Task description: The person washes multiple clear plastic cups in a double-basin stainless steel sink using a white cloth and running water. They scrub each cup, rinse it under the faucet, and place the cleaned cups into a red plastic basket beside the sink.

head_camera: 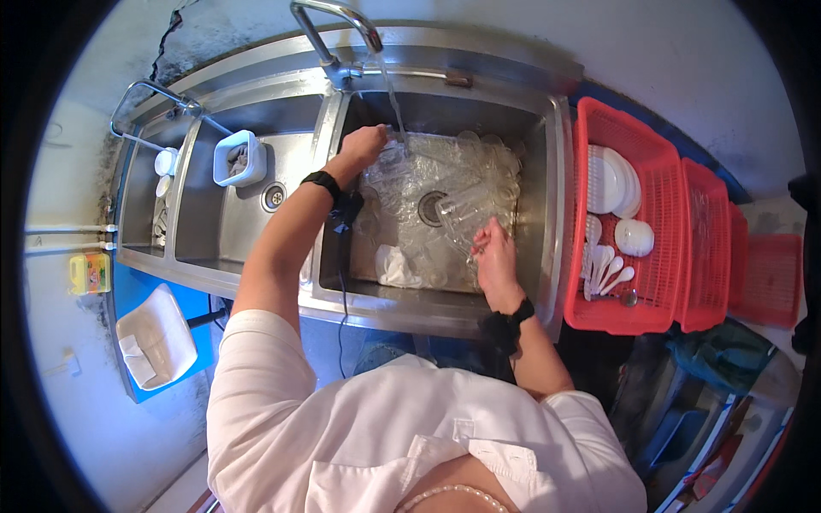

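Note:
My left hand (364,146) is at the back left of the water-filled steel sink basin (449,106). Its fingers close on a clear glass (390,136), mostly hidden, beside the stream of water (392,96) running from the tap (340,9). Over the basin's front right, my right hand (495,256) grips a larger clear vessel (458,208), tilted above the drain (431,209). Several clear glasses (497,154) lie in the water at the back right. A crumpled white cloth (394,266) lies near the front wall of the basin.
Right of the sink, a red plastic basket (660,173) holds white plates (606,179), bowls (635,237) and spoons (603,266). More red baskets (705,243) stand beyond. The middle basin has a white tub (240,157) holding grey cloth. A black cable (345,308) crosses the sink's front edge.

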Action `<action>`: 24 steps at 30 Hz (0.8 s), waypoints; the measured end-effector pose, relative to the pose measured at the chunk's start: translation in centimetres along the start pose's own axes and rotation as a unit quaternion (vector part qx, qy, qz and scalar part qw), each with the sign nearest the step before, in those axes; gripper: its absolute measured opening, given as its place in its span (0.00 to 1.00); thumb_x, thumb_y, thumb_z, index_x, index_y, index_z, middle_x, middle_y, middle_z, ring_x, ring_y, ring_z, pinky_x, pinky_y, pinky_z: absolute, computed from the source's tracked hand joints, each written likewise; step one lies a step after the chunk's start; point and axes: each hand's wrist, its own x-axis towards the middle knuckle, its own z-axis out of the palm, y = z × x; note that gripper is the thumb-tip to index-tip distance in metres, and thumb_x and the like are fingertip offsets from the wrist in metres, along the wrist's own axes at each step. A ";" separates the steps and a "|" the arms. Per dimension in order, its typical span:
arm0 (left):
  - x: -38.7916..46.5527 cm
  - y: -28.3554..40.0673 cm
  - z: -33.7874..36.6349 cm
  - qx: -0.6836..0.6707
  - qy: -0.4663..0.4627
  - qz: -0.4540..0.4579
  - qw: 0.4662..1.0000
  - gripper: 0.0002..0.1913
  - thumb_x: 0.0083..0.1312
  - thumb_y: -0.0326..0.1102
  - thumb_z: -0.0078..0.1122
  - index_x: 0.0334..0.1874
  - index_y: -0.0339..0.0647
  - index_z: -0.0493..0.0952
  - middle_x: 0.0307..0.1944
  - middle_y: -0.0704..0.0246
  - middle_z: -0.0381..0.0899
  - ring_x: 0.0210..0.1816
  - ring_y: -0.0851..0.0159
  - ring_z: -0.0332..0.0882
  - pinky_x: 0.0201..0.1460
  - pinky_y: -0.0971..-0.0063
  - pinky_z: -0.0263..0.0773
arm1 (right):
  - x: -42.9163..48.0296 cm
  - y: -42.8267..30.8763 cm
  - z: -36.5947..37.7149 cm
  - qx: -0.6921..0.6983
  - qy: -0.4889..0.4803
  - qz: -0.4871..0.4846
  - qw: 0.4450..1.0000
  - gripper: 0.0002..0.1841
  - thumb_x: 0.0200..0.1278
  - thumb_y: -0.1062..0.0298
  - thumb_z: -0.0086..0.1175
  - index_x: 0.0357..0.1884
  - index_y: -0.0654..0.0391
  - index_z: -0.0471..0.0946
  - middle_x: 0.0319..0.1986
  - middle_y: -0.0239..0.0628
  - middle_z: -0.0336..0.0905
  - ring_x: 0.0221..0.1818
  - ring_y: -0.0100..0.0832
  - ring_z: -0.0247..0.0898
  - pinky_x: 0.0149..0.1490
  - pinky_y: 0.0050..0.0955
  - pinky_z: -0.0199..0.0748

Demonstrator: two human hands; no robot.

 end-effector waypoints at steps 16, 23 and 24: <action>-7.8 6.1 -2.2 0.375 0.023 0.349 0.858 0.03 0.50 0.36 0.60 0.21 0.52 0.82 0.24 0.74 0.83 0.32 0.65 0.82 0.36 0.69 0.65 | -5.2 -5.8 -0.2 0.222 0.007 0.043 0.974 0.18 0.71 0.52 0.44 0.24 0.48 0.60 0.18 0.24 0.57 0.21 0.23 0.56 0.26 0.24 0.53; -7.9 6.3 0.5 0.325 -0.046 0.349 0.878 0.04 0.52 0.34 0.60 0.29 0.49 0.80 0.29 0.69 0.82 0.41 0.62 0.81 0.41 0.65 0.71 | -11.4 -10.3 -3.4 0.086 0.065 -0.205 0.973 0.19 0.70 0.55 0.47 0.21 0.49 0.60 0.17 0.22 0.54 0.20 0.20 0.50 0.26 0.21 0.50; -8.0 6.4 1.1 0.331 -0.047 0.351 0.875 0.04 0.52 0.34 0.60 0.30 0.49 0.81 0.29 0.68 0.82 0.41 0.62 0.81 0.41 0.65 0.71 | -12.3 -11.1 -4.4 0.088 0.068 -0.224 0.968 0.18 0.71 0.59 0.46 0.21 0.50 0.61 0.18 0.22 0.54 0.20 0.18 0.50 0.26 0.21 0.51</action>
